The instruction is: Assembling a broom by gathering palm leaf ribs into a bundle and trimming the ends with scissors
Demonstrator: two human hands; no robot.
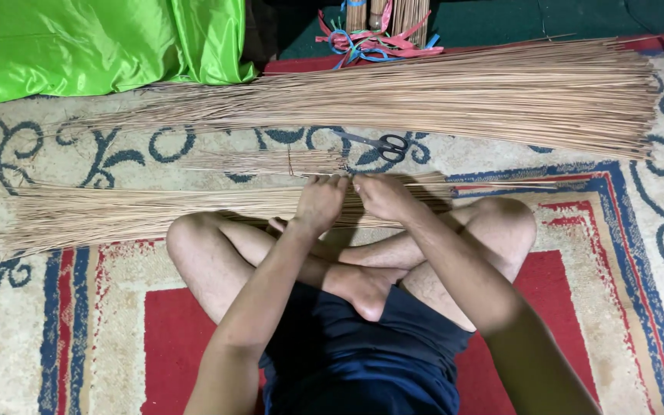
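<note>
The left hand (320, 201) and the right hand (382, 196) are laid side by side, fingers curled down onto the near bundle of thin sticks (140, 211), which is gripped just beyond the crossed legs; a small tied bunch (267, 162) is seen just past the fingertips; scissors (378, 144) and a large stick pile (424, 96) lie farther out.

On the carpet (609, 230), scissors (382, 144) lie between the far stick pile (424, 96) and the near bundle (140, 211).
</note>
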